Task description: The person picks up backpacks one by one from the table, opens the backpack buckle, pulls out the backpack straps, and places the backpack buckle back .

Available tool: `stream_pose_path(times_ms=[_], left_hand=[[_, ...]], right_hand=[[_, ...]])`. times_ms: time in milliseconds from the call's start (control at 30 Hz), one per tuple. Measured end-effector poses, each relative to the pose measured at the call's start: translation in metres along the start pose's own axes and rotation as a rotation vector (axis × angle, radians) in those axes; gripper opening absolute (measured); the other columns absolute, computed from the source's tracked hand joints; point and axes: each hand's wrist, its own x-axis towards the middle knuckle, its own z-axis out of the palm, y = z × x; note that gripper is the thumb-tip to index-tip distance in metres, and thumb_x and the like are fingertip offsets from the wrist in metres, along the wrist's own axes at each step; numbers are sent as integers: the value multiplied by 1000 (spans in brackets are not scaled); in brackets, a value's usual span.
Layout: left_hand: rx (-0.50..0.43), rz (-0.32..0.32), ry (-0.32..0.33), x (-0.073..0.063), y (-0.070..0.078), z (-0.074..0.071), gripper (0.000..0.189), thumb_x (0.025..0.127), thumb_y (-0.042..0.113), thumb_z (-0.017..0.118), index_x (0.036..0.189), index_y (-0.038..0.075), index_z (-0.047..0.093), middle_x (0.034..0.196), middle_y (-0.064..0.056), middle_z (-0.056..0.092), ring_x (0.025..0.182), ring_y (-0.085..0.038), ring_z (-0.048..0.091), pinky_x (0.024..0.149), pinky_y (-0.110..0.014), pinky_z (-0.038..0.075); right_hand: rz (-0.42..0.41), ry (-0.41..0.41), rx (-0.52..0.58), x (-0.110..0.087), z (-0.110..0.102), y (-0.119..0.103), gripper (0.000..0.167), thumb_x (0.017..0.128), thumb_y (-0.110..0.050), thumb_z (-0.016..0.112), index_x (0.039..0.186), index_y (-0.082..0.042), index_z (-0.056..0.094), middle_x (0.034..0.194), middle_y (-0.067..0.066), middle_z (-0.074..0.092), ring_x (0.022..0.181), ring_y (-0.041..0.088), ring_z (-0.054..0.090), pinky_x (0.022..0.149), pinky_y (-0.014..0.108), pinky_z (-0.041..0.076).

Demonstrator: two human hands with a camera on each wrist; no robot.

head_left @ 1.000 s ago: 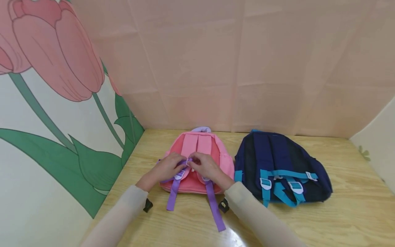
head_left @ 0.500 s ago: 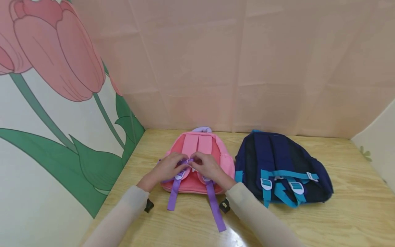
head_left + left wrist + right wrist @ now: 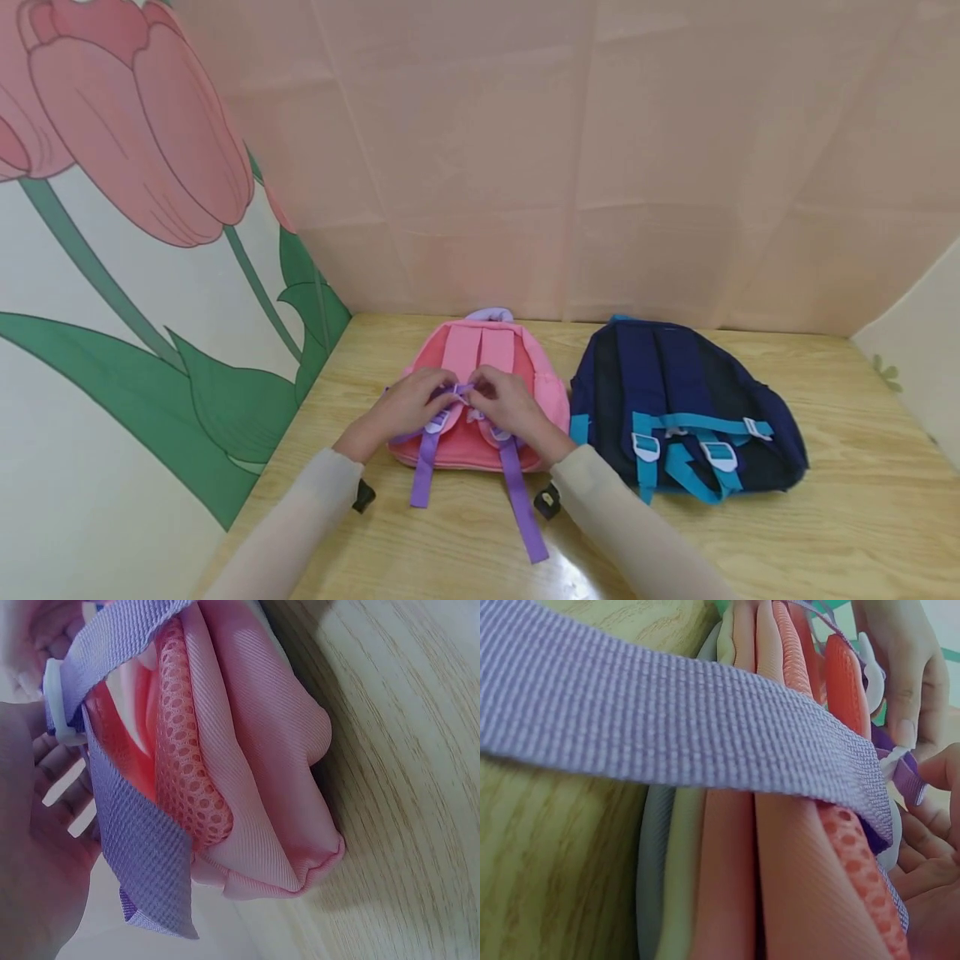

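Observation:
A pink backpack lies with its shoulder straps up in the head view, and both hands meet over its middle. My left hand pinches a small white buckle threaded with purple webbing; its thumb shows on the buckle in the right wrist view. Close beside it, my right hand pinches the short end of the purple strap. Two long purple strap tails hang down over the backpack's lower edge. In the left wrist view, purple webbing runs from a white adjuster past pink mesh.
On the right stands a navy backpack with turquoise straps and white adjusters. Black pieces show beside the sleeves on the wooden table. A peach backdrop rises behind, and a tulip-printed panel borders the left.
The hands stay over the same spot, with the right hand shifted slightly up. A bit more purple strap shows between the fingertips, and the left strap tail has shifted slightly.

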Motion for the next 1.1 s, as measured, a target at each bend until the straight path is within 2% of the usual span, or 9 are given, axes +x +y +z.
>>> stream_pose_path(times_ms=[267, 400, 667, 1100], left_hand=[[5, 21, -8, 0, -1, 2, 23, 103, 27, 61, 121, 12, 63, 111, 0, 63, 104, -13, 57, 93, -35, 51], [0, 15, -17, 0, -1, 2, 22, 104, 26, 59, 120, 12, 63, 110, 1, 62, 102, -12, 56, 92, -35, 51], [-7, 16, -18, -1, -2, 1, 23, 104, 27, 59, 121, 13, 63, 111, 0, 63, 103, -13, 57, 93, -34, 51], [-8, 3, -17, -2, -4, 3, 24, 103, 28, 60, 122, 13, 62, 114, 0, 63, 106, -14, 58, 95, -37, 51]], right_hand=[[0, -70, -40, 2, -2, -7, 18, 95, -18, 71, 113, -13, 68, 101, 1, 71, 94, 15, 67, 86, 36, 57], [-9, -88, -75, 4, -2, -9, 17, 95, -19, 72, 112, -14, 69, 100, -1, 70, 92, 13, 66, 85, 34, 56], [10, -68, -74, 5, 1, -6, 10, 95, -19, 72, 104, -18, 68, 96, -3, 71, 90, 12, 65, 84, 34, 56], [47, -48, -29, 1, -3, -5, 9, 95, -21, 70, 102, -16, 66, 94, -2, 70, 87, 11, 64, 79, 32, 55]])
